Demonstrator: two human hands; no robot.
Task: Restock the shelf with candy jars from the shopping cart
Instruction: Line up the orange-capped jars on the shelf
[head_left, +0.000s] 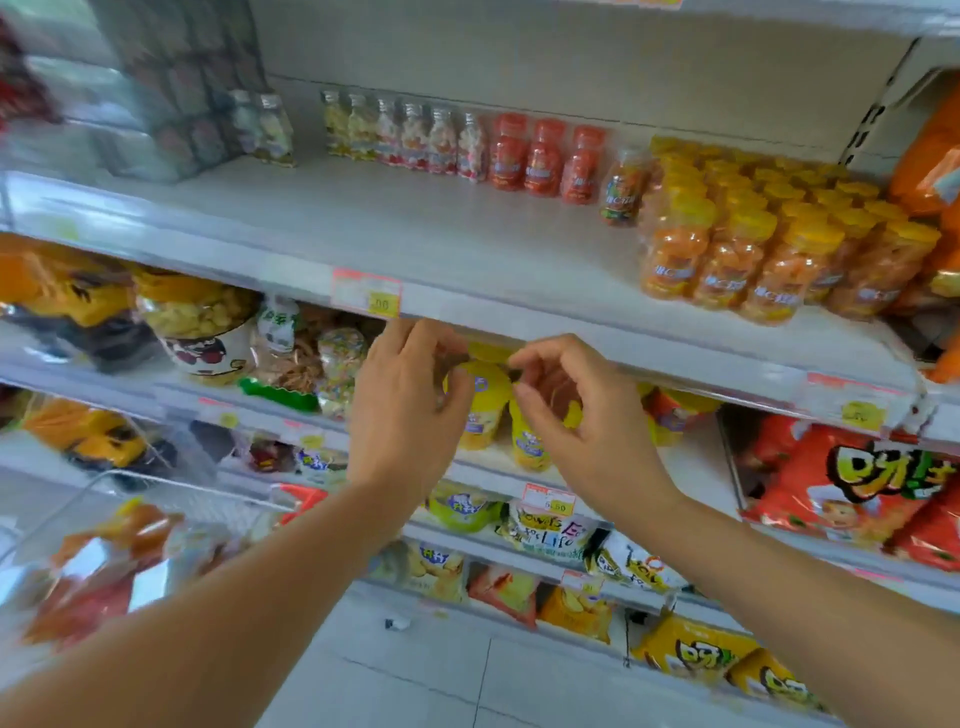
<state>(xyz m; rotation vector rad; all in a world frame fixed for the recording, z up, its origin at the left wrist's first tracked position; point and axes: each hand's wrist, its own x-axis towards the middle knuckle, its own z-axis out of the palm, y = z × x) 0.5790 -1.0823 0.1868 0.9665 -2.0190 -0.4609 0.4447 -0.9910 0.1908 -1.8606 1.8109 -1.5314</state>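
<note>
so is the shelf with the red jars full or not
Partly full: the shelf holds jars along its back and at right; front and middle are bare.

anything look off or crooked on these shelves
One orange jar on the upper shelf leans sideways toward the yellow-lidded jars. It sits alone between them and the red-lidded jars, which stand upright. A small loose object also lies on the floor below.

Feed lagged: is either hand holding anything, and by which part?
The right hand holds nothing; its fingers are loosely curled. For the left hand it cannot be told: fingers overlap the top of a yellow jar, contact unclear.
</note>
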